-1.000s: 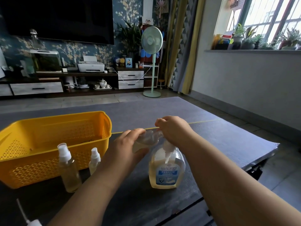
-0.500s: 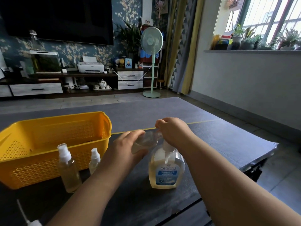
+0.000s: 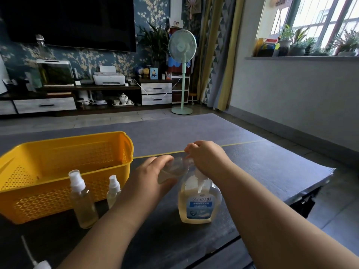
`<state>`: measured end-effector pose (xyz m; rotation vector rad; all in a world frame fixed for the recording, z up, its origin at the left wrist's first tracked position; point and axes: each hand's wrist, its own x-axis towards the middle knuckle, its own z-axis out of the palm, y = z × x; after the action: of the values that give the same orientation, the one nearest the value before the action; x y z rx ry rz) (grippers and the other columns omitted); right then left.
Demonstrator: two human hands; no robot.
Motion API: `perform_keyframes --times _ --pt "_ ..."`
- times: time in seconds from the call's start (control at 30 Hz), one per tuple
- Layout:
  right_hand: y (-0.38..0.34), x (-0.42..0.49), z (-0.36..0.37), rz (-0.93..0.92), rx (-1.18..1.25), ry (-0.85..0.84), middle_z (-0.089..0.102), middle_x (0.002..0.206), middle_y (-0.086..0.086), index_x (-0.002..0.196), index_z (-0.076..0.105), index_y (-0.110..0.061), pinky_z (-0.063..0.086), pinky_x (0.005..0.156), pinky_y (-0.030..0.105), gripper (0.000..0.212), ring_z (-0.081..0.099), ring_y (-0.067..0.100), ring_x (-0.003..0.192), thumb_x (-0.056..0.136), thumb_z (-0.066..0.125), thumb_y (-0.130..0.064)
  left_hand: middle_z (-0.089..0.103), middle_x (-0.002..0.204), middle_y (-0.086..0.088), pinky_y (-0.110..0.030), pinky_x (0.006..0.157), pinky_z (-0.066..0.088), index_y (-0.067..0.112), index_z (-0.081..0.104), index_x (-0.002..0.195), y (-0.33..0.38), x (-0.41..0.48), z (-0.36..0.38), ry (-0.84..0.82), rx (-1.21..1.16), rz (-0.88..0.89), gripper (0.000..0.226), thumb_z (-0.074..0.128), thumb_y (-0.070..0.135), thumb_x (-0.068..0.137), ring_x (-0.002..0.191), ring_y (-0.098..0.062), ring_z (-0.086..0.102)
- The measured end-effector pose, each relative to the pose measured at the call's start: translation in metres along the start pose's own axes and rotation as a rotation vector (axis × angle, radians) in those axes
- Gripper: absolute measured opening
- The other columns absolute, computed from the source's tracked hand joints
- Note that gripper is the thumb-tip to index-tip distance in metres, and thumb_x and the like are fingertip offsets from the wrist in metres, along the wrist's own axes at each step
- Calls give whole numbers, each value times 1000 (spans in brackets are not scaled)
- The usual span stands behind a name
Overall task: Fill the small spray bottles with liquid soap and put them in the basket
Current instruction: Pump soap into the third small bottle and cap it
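1. A person's left hand [image 3: 153, 177] closes its grip round a small clear bottle [image 3: 172, 169], held tilted above the dark surface [image 3: 262, 167] with its mouth toward the pump of a soap dispenser [image 3: 198, 206].
2. The right hand [image 3: 207, 158] sits on the dispenser's pump head, its grip curled down over it.
3. The dispenser stands upright, part full of yellowish liquid.
4. A taller spray bottle [image 3: 83, 202] and a shorter spray bottle [image 3: 113, 191], both capped and holding pale liquid, stand just in front of the yellow basket [image 3: 77, 138], outside it.

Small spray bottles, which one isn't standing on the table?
The clear bottle gripped in the left hand, tilted toward the soap dispenser; the two capped bottles stand upright before the basket.
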<state>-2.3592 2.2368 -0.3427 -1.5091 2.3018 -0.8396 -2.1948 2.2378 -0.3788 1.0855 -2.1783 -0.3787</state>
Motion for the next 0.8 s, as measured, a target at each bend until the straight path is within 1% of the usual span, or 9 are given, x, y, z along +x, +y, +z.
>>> perform_keyframes --times 0.07,0.1,0.2,0.3,0.4,0.47,0.57,0.7,0.8 --pt "1 2 2 28 17 5 70 105 13 101 70 -10 50 82 35 33 61 32 97 95 41 -24 40 138 22 -15 89 21 42 37 135 6 -4 -3 -2 28 -35 47 53 42 91 124 1 37" --pt "1 3 2 36 24 8 70 105 13 101 70 -10 50 82 35 33 61 32 97 95 41 -25 39 139 22 -19 91 22 42 36 136 8 -5 -4 -5 39 -39 47 51 43 91 126 0 36" --pt "1 1 1 46 34 13 69 105 14 102 70 -10 48 80 34 34 61 32 97 95 41 -26 39 140 21 -16 81 18 42 36 136 8 -5 -5 -9 28 -40 48 52 43 91 126 0 37" --pt "-1 0 -2 51 40 10 68 105 15 103 69 -9 45 77 33 34 60 33 97 96 40 -26 39 140 21 -14 86 25 42 36 136 8 -5 -6 0 28 -42 48 52 42 91 126 0 37" --pt "-5 2 -8 30 32 -8 67 107 17 106 67 -5 43 74 32 32 59 34 99 97 42 -22 45 135 19 -3 66 26 40 40 134 4 0 -4 -2 -16 -28 49 57 41 88 120 -1 43" --pt "-9 3 -14 30 58 -2 69 108 14 106 68 -6 46 75 33 33 61 33 100 97 43 -26 50 132 15 -3 67 29 38 42 132 0 4 -1 4 -37 -6 50 61 39 86 113 -3 48" --pt "-14 2 -18 46 66 -33 69 113 13 111 69 -8 50 88 37 38 62 33 105 99 42 -31 51 131 13 -6 71 31 37 42 133 -3 5 -1 21 -33 5 52 62 40 85 113 -4 50" --pt "-14 2 -17 37 23 -41 66 113 20 113 67 -3 45 77 34 39 60 36 106 99 41 -28 53 129 14 0 65 29 38 42 131 -4 5 1 24 -10 24 51 62 41 84 102 4 45" --pt "-8 1 -12 14 15 -21 67 112 19 113 67 -3 50 85 37 37 60 35 104 99 40 -25 51 129 17 2 63 27 39 42 131 -3 5 2 10 0 23 49 61 39 86 100 8 38"
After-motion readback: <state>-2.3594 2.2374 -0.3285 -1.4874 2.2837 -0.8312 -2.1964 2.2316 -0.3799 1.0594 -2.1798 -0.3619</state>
